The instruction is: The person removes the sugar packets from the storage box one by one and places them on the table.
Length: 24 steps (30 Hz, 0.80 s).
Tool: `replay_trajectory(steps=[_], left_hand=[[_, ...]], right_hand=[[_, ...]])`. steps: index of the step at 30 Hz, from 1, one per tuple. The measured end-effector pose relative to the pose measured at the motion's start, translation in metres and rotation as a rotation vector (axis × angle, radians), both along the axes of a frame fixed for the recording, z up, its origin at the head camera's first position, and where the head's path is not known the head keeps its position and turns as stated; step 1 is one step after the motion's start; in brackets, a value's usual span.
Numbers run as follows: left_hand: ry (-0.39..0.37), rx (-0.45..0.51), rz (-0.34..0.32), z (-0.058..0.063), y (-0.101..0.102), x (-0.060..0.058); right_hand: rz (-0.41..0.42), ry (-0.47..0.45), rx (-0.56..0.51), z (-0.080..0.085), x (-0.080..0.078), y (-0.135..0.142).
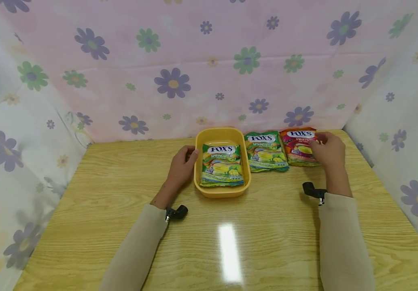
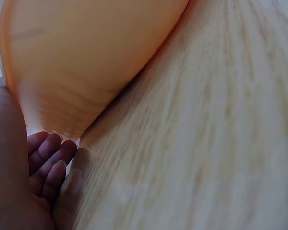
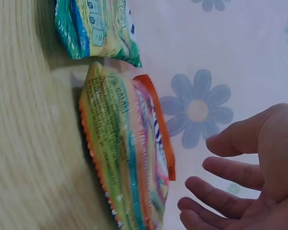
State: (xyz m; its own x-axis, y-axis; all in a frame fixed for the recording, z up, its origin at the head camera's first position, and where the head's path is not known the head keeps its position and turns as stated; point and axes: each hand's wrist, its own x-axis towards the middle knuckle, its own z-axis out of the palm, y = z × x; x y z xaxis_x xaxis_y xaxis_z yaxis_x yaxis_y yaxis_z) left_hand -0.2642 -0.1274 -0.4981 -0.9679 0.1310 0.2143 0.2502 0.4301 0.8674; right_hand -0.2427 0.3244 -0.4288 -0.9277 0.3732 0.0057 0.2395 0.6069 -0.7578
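Along the flowered back cloth [image 1: 172, 107], as I see it: red Fox's Fruits packet [image 1: 298, 148] at row's right end, right hand [image 1: 328, 152] over its right edge, fingers spread, not gripping. Green Spring Tea packet [image 1: 266, 152] stands between it and the yellow tray [image 1: 223, 194], which holds another Spring Tea packet [image 1: 221, 166]. Left hand [image 1: 182, 166] at tray's left wall, fingers loosely bent. Glare patch [image 1: 230, 252] on wooden table [image 1: 121, 182]

From the head I look forward and down across the worktop [image 1: 274, 242]; my left wrist view skims it, close by the yellow tray [image 1: 221, 193]; my right faces the red packet [image 1: 297, 148] side-on, nearby. The head view shares both.
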Motion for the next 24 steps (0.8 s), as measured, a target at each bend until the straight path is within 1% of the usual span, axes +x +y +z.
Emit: replay_trajectory(steps=[4,7,12,17,24], left_hand=[[-0.001,-0.003,0.001,0.0,0.0,0.0],[-0.001,-0.004,0.001,0.0,0.0,0.001],[0.004,0.0,-0.003,0.0,-0.001,0.001],[0.006,-0.006,-0.003,0.0,-0.001,0.001],[-0.002,-0.01,0.001,0.001,-0.001,-0.001]], right_hand=[[-0.014,0.021,-0.001,0.004,0.0,-0.006],[0.009,0.042,0.012,0.006,-0.001,-0.012],[0.077,0.074,0.03,0.011,-0.002,-0.026],[0.134,0.105,0.033,0.012,-0.002,-0.038],[0.229,0.126,-0.018,0.011,-0.003,-0.053]])
